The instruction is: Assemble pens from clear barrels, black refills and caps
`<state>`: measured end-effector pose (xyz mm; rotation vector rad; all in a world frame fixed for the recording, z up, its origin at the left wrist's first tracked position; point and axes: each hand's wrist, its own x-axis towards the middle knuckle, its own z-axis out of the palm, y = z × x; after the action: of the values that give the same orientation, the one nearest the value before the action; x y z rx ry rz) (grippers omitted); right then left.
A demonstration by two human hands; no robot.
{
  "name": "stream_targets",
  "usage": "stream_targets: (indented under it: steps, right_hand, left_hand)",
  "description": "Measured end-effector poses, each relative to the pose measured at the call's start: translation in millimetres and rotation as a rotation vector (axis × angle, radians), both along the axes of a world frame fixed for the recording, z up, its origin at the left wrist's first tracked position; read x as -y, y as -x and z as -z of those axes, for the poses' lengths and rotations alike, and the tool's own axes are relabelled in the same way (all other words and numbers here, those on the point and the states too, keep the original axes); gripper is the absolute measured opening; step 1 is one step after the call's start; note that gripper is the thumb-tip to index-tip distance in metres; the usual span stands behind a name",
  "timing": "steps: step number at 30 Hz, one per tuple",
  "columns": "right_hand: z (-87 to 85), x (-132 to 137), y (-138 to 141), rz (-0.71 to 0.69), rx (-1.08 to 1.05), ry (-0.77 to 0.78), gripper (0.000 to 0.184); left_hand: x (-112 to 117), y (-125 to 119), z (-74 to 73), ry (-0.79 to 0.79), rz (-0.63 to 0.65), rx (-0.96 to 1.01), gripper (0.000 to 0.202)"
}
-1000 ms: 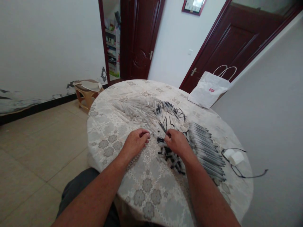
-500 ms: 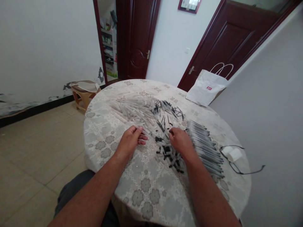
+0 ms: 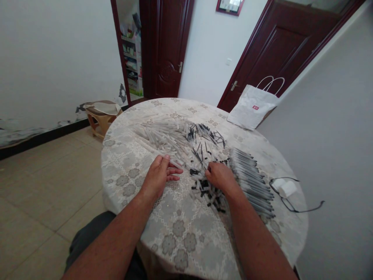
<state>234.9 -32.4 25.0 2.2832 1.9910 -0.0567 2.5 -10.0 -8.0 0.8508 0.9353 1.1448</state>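
My left hand lies at the near edge of a heap of pale, translucent pen barrels. Its thumb and forefinger pinch one pen barrel, while the other fingers stretch to the right. My right hand has its fingertips pressed together above small black parts; anything in that pinch is too small to make out. Just below it is a pile of pen caps, clear and black. Beyond the hands lie thin dark refills. Rows of assembled-looking pens lie right of my right hand.
A patterned cloth covers the round table. Eyeglasses and a white crumpled item lie at the right edge. A white paper bag stands at the back right. Left of the table is a stool.
My right hand has shifted slightly left and down, its fingertips closing in by the small black parts. My left hand has moved slightly left, its fingers a little more spread.
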Motion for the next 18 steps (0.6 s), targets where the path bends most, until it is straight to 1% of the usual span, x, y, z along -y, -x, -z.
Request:
stream_targets:
  steps: [4,7,9,12,15,18]
  right_hand:
    - [-10.5,5,-6,-0.063,-0.094,0.037,0.024]
    - [-21.9,11,-11,-0.141,-0.210,0.077,0.019]
    - [-29.3,15,-12,-0.224,-0.318,0.101,0.015]
    - [-37.4,22,-7,-0.337,-0.538,0.108,0.015]
    - [-40.9,27,2,-0.377,-0.765,0.102,0.017]
    - [-39.7,30,9,-0.392,-0.883,0.114,0.017]
  left_hand:
    - [-1,0,0.9,-0.028,0.031,0.070,0.033]
    - [-2,-1,-1.1,-0.011,0.017,0.121,0.031]
    - [-2,-1,-3.0,0.006,0.004,0.149,0.029]
    - [-2,-1,-5.4,0.013,0.001,0.192,0.026]
    - [-1,0,-7.1,0.016,0.002,0.246,0.026]
    - [0,1,-8.7,0.018,-0.022,0.283,0.026]
